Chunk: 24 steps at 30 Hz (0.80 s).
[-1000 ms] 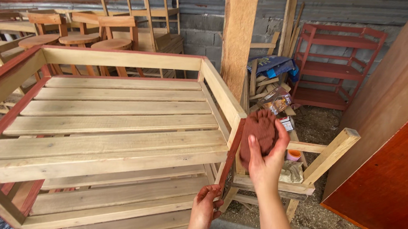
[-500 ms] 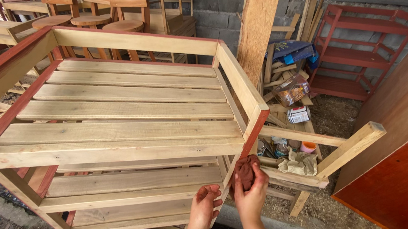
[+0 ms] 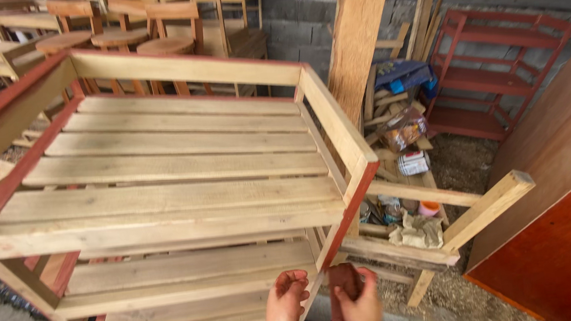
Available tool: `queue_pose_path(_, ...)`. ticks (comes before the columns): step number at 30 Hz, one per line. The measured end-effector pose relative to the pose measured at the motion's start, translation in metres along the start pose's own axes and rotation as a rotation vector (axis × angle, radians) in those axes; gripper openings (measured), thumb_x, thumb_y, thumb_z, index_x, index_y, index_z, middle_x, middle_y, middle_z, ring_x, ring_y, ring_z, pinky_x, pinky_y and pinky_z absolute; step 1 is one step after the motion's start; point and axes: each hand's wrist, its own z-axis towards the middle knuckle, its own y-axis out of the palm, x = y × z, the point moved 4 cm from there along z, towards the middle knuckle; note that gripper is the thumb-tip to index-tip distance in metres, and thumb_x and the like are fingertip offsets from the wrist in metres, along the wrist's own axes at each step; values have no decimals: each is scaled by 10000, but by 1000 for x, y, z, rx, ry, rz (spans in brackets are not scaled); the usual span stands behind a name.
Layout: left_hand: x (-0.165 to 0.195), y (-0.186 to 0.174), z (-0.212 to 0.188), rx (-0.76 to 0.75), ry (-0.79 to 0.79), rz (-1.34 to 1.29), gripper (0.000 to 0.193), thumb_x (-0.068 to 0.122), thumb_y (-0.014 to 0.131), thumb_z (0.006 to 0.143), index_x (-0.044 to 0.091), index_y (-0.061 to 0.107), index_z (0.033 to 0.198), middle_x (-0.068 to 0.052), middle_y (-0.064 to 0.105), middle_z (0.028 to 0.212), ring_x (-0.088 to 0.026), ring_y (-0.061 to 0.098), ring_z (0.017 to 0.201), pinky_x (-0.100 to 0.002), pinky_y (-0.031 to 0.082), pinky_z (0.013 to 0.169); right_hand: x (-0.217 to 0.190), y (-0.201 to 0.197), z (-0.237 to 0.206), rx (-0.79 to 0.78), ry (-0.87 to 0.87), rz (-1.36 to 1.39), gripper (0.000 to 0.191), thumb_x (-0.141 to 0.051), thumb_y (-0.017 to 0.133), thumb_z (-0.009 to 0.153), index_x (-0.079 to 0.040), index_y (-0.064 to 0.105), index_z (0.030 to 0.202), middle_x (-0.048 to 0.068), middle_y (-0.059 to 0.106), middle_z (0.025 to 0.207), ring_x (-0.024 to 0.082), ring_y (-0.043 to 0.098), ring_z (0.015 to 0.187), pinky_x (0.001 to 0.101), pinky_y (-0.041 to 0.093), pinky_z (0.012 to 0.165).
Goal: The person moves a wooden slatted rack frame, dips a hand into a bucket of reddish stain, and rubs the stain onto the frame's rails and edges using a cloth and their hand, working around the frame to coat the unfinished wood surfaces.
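A slatted wooden rack (image 3: pixel 164 170) of pale planks with red-stained edges fills the left and middle of the head view. At the bottom middle my right hand (image 3: pixel 359 305) grips a dark reddish-brown rag (image 3: pixel 342 279) just beside the rack's red-stained corner post (image 3: pixel 345 227). My left hand (image 3: pixel 284 304) hovers beside it with curled, stained fingers and nothing in it, near the lower slat (image 3: pixel 192 266).
A tall upright plank (image 3: pixel 357 36) stands behind the rack. Wood offcuts, bags and a small cup (image 3: pixel 429 207) litter the ground at right. A red metal shelf frame (image 3: pixel 496 76) and a red-brown panel (image 3: pixel 563 240) stand at right. Wooden stools (image 3: pixel 120 38) stand at the back left.
My right hand has come down with the rag from the rack's upper corner to its lower corner post. My left hand stays low beside it. The view has tilted downward.
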Motion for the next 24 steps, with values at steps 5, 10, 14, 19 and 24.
queue_pose_path(5, 45, 29, 0, 3, 398, 102, 126, 101, 686, 897, 89, 721, 1017, -33, 689, 931, -114, 622, 775, -245, 511, 697, -75, -74, 45, 150, -130, 380, 584, -145, 854, 733, -99, 619, 1266, 152, 737, 1187, 280, 704, 1086, 409, 575, 927)
queue_pose_path(10, 82, 59, -15, -16, 464, 323, 115, 78, 718, 863, 79, 708, 977, -21, 665, 967, -125, 619, 714, -276, 530, 654, -179, -128, 59, 265, -444, 509, 555, -103, 813, 798, -34, 596, 1304, 131, 683, 1261, 236, 663, 1168, 394, 547, 1029)
queue_pose_path(14, 93, 72, -26, -59, 480, 288, 136, 61, 705, 846, 78, 700, 980, -32, 670, 1000, -112, 658, 743, -274, 557, 684, -225, -122, 52, 357, -793, 373, 548, -84, 818, 850, -1, 556, 1325, 150, 615, 1330, 246, 592, 1272, 400, 465, 1135)
queue_pose_path(19, 89, 60, -20, -29, 372, 339, 155, 91, 717, 841, 94, 718, 996, -38, 657, 1014, -139, 636, 755, -288, 551, 709, -208, -92, 48, 499, -784, 171, 556, -133, 852, 800, 12, 589, 1268, 174, 638, 1251, 279, 623, 1186, 405, 485, 1057)
queue_pose_path(24, 95, 48, -26, 28, 448, 316, 171, 68, 695, 828, 87, 716, 996, -28, 662, 1025, -131, 651, 759, -281, 568, 720, -154, -62, 38, 492, -715, 79, 571, -172, 871, 754, -2, 620, 1237, 172, 670, 1196, 300, 668, 1107, 382, 527, 956)
